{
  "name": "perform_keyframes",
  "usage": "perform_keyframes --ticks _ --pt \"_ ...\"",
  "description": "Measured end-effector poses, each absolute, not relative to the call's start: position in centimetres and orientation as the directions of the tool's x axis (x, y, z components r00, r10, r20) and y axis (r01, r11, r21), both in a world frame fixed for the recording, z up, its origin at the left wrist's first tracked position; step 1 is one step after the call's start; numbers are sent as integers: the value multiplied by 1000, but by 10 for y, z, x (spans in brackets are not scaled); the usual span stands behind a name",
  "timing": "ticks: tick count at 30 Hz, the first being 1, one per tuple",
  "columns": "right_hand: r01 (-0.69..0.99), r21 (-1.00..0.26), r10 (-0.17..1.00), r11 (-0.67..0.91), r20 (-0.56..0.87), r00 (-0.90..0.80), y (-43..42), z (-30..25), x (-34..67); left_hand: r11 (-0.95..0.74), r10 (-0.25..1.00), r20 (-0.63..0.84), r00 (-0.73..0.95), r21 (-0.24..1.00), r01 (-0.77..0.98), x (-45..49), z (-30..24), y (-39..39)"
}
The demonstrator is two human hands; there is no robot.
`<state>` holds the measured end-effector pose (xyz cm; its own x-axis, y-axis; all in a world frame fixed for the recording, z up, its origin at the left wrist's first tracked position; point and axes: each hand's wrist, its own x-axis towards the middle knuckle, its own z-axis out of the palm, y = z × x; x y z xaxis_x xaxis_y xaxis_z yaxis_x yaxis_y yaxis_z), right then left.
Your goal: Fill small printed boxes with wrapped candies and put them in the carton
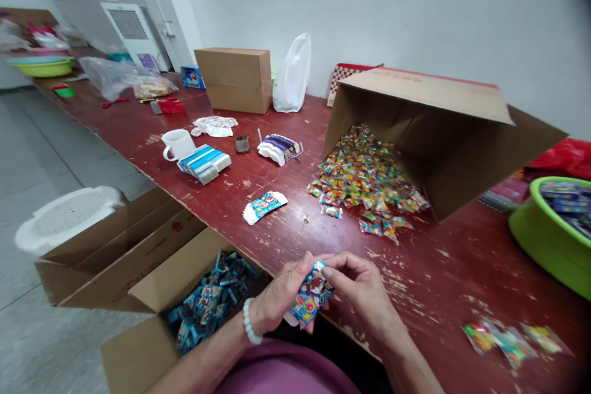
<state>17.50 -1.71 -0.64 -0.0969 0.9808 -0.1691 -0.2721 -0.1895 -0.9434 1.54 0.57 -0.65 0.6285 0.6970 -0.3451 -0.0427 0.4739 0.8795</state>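
Head view: clamped between both hands at the near edge of the counter (277,240), a small printed packet (310,301), long axis tilted from upper right down to lower left. Wrapped along its left side by the left hand (277,298), pinched at the upper end by the right hand (364,295). Equally close to both; lower left, an open carton (152,286) of similar packets.

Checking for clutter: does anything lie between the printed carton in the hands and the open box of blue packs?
Nothing visible. The left hand and right hand hold the printed carton at the table edge; the open box sits lower-left, its top uncovered.
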Motion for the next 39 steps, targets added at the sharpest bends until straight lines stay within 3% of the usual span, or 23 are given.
perform_keyframes --ticks 3,7,10,13,18,19,21,23,28,31,35,39 --pt "-232 -963 990 -138 -128 -61 -17 -8 176 448 704 -330 629 893 -32 15 -8 6" --pt "29 -998 997 48 46 -66 -20 -4 180 406 724 -314 614 914 -11 13 -7 7" --pt "193 -951 964 243 215 -155 -26 0 180 425 729 -329 600 905 -20 13 -6 7" --pt "308 -900 951 308 281 -129 -31 -3 175 447 747 -354 562 894 -31 16 -8 5" --pt "353 -921 986 163 136 -101 -11 -23 195 516 755 -345 558 837 -181 26 -16 9" --pt "390 -914 994 112 101 -48 -1 -28 208 542 757 -346 555 807 -236 28 -18 12" --pt "596 -802 957 34 199 213 20 -40 242 565 777 -360 517 760 -321 31 -21 20" --pt "652 -757 905 -49 242 350 38 -51 277 544 815 -377 439 759 -359 30 -24 29" --pt "615 -769 841 -174 209 499 51 -75 325 455 876 -361 319 838 -301 17 -31 45" --pt "516 -837 797 -184 180 577 43 -82 329 334 910 -299 287 939 -82 2 -32 51" --pt "282 -948 731 -148 87 677 28 -74 321 323 864 -354 357 935 145 -15 -27 56" --pt "28 -997 807 -73 -42 590 9 -50 288 391 867 -362 341 920 -19 -15 -24 57"
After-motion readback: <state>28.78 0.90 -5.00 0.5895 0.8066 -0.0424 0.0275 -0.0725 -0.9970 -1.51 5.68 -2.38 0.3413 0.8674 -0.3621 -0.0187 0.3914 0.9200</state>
